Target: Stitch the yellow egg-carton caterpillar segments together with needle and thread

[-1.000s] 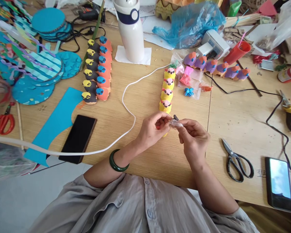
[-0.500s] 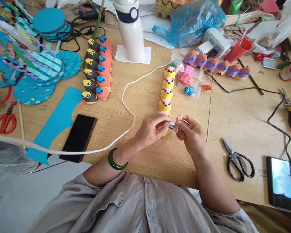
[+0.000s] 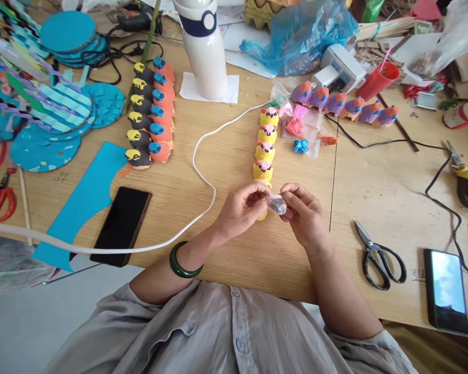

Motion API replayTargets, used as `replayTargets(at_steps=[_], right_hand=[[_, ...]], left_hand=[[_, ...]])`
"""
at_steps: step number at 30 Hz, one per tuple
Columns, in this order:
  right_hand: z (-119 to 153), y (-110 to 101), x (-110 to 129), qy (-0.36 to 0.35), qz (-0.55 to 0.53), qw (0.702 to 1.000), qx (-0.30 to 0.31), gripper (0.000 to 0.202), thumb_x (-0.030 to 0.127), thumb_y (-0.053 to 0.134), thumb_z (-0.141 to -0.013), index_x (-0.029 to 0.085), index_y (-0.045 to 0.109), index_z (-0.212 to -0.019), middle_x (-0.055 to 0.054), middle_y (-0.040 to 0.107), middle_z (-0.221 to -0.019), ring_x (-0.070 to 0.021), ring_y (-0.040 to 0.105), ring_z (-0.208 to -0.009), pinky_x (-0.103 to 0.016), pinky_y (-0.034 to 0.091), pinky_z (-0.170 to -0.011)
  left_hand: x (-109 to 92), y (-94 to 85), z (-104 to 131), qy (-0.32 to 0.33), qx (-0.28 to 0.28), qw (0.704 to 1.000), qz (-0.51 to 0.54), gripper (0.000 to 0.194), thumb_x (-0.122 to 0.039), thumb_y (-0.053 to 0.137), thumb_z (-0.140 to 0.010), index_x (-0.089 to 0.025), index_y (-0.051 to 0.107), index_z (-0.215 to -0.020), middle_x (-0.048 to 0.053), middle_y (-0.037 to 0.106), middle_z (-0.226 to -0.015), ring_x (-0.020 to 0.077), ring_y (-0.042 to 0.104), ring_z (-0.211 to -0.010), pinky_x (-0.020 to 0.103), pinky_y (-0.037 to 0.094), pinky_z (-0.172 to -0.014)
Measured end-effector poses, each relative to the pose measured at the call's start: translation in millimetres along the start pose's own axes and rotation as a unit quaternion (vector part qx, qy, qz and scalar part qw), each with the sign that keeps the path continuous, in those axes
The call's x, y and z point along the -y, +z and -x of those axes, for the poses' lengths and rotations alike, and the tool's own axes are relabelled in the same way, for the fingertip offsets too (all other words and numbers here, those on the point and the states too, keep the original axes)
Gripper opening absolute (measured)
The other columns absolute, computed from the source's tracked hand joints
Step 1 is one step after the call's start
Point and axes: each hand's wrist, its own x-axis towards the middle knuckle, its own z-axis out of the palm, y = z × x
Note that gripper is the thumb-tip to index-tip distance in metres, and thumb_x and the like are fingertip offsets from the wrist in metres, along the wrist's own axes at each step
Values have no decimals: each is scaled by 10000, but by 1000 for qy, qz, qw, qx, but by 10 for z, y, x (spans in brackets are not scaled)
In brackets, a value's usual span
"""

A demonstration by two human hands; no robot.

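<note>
A small clear plastic packet [image 3: 277, 204] with something dark inside is stretched between my hands. The fingers and thumb of my left hand [image 3: 242, 208] pinch its left end. My right hand [image 3: 304, 214] grips its right end. Just beneath and beyond the packet runs a row of yellow egg-carton cups [image 3: 266, 150] with pink tops and dark marks; my hands hide its near part. Beyond my right hand lie small plastic bags [image 3: 295, 124] holding pink and red material, and a crumpled blue bundle [image 3: 300, 146].
Black-and-yellow cups [image 3: 140, 122] and orange-and-blue cups [image 3: 161, 119] stand left; purple cups [image 3: 337, 103] lie at the back. A white cable [image 3: 195, 156] crosses the table. Scissors [image 3: 378, 257] and a lit phone [image 3: 446, 291] lie right, a dark phone [image 3: 120, 223] left. A white cup [image 3: 206, 62] stands behind.
The packet shows more openly between my hands, which are slightly further apart around it. The whole view has shifted a little, moving the table's things leftward.
</note>
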Motion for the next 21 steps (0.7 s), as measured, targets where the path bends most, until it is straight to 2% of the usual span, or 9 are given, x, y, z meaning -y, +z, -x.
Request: replayTargets(at_steps=[3, 6, 9, 13, 15, 19, 21], right_hand=[[11, 19, -25, -16, -17, 1000, -9, 323, 430, 858, -764, 240, 661, -935, 69, 505, -652, -88, 355, -528, -248, 331, -493], [15, 34, -50, -21, -12, 1000, -15, 323, 422, 855, -775, 242, 624, -909, 66, 526, -671, -89, 374, -543, -240, 321, -502], [10, 46, -54, -15, 6, 1000, -11, 373, 437, 867, -756, 248, 573, -884, 67, 536, -685, -88, 380, -547, -237, 305, -504], [16, 64, -33, 25, 1, 1000, 19, 449, 447, 897, -713, 251, 545, -911, 81, 542, -671, -79, 358, -519, -232, 287, -494], [26, 70, -27, 36, 0, 999, 28, 463, 448, 904, -708, 250, 542, -917, 90, 533, -640, -80, 360, -508, -229, 282, -488], [43, 69, -23, 15, 20, 1000, 14, 459, 453, 911, -710, 245, 552, -907, 80, 571, -652, -84, 410, -520, -228, 311, -493], [49, 65, -24, -2, 24, 1000, 8, 452, 453, 912, -716, 241, 557, -900, 74, 587, -676, -83, 435, -531, -225, 324, -494]], left_hand=[[10, -23, -27, 41, -11, 997, -69, 87, -216, 610, -836, -186, 641, -760, 11, 603, -777, 136, 570, -745, 252, 450, -678], [11, -36, -43, 53, 33, 996, -71, 142, -204, 583, -839, -184, 639, -710, 26, 600, -788, 162, 587, -832, 261, 474, -737], [3, -48, -36, 9, 83, 996, -25, 179, -226, 574, -843, -176, 638, -684, 26, 565, -779, 136, 523, -720, 252, 449, -644], [-23, -92, -11, -75, 128, 989, 15, 222, -267, 562, -828, -169, 648, -648, -3, 499, -634, 98, 388, -556, 235, 329, -518], [-44, -103, 2, -78, 129, 989, -2, 247, -279, 564, -820, -174, 629, -606, 0, 503, -597, 110, 404, -561, 243, 341, -531], [-92, -74, 25, -33, 100, 993, -48, 281, -307, 595, -847, -186, 646, -599, 36, 615, -689, 165, 547, -685, 281, 459, -631], [-112, -66, 33, -40, 99, 993, -54, 277, -308, 614, -849, -190, 648, -600, 20, 569, -637, 161, 530, -654, 280, 442, -606]])
